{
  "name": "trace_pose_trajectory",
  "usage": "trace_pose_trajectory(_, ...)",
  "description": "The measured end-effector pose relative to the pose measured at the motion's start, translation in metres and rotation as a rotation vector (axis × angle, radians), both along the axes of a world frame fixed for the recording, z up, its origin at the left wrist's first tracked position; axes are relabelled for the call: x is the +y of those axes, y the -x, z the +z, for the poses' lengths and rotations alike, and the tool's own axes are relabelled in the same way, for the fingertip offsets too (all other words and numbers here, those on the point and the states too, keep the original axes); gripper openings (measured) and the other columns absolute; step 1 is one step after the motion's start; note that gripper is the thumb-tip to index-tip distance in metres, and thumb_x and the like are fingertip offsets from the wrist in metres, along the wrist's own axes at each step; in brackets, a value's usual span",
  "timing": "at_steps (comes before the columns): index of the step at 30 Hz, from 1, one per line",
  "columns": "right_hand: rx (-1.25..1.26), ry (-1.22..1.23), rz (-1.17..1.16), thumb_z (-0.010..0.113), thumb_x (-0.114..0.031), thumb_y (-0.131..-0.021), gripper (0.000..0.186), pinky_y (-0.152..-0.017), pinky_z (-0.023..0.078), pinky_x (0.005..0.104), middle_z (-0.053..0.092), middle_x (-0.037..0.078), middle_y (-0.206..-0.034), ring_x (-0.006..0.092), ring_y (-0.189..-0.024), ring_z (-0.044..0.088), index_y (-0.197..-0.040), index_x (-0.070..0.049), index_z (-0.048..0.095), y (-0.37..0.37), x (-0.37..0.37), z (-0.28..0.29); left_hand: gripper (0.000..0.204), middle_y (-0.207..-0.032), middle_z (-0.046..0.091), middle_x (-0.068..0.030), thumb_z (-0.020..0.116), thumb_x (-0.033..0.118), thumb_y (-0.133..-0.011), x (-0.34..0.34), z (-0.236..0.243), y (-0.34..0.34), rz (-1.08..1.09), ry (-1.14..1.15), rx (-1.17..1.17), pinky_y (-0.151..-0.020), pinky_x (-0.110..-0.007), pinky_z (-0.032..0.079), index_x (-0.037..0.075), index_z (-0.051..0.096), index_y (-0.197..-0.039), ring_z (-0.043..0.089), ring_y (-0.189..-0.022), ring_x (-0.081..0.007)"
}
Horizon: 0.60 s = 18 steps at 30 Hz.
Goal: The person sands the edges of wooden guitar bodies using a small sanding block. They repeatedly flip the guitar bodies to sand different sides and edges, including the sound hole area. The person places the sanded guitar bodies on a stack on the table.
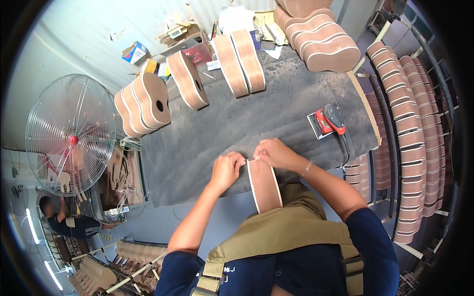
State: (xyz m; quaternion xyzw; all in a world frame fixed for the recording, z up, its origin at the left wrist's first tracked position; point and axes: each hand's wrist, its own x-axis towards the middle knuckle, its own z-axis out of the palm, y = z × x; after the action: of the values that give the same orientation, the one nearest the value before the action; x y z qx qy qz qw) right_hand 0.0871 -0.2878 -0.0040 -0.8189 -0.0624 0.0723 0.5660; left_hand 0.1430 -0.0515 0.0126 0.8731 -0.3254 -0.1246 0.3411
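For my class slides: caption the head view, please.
Left hand and right hand at an instrument body, a sander on the bench.

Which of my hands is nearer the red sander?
Right. Your right hand is left of the sander and closer to your body; your left hand is farther left.

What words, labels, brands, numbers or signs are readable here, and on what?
None readable.
Blue-and-white box: print too small.
Yellow packaging: dark print, too small and blurred.
Navy shirt: white marks beside the strap, unreadable.
Red-and-black sander: no legible label.
Nearest wooden instrument body: no lettering on the visible face.
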Motion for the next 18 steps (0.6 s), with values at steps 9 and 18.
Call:
trace_pose_trajectory(9,-0.309,0.235,0.02,0.071,-0.011,-0.092,0.01,-0.077,0.052,0.0446,0.067,0.015,-0.093,0.0364,-0.084,0.061,-0.1,-0.007,0.077,0.04,-0.003,0.03,0.004,-0.084,0.071,-0.0166,0.071,-0.004,-0.089,0.004,0.047,0.037,-0.026,0.078,-0.076,-0.066,-0.039,0.055,-0.001,0.073,-0.091,0.069,-0.072,-0.0341)
trace_pose_trajectory(18,-0.593,0.13,0.027,0.07,-0.008,-0.088,0.01,-0.072,0.052,0.0451,0.063,0.012,-0.092,0.0339,-0.082,0.059,-0.097,-0.004,0.074,0.099,0.024,0.055,0.004,-0.081,0.065,-0.0132,0.07,-0.001,-0.089,0.041,0.059,0.096,-0.102,0.128,-0.138,-0.07,-0.043,0.055,0.003,0.072,-0.089,0.068,-0.077,-0.0346)
